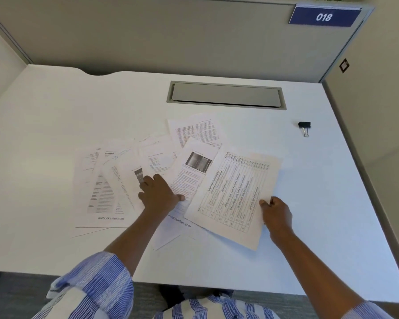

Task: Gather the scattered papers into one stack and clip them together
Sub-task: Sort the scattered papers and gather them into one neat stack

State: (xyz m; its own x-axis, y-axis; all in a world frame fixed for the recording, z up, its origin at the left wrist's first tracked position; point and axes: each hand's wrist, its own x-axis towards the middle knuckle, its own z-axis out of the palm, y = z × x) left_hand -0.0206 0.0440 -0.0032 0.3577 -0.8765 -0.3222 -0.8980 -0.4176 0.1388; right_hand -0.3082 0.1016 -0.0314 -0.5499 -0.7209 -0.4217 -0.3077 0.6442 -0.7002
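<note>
Perhaps seven papers (233,192) (one clip (304,127))

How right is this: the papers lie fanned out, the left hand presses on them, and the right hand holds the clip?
Partly wrong. In the head view the clip lies on the table, away from both hands; the right hand pinches the edge of a sheet. The papers are fanned out and the left hand presses on them.

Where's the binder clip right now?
Head view: the binder clip lies on the desk at far right, apart from the papers, beyond the right hand, right of the cable hatch.
</note>
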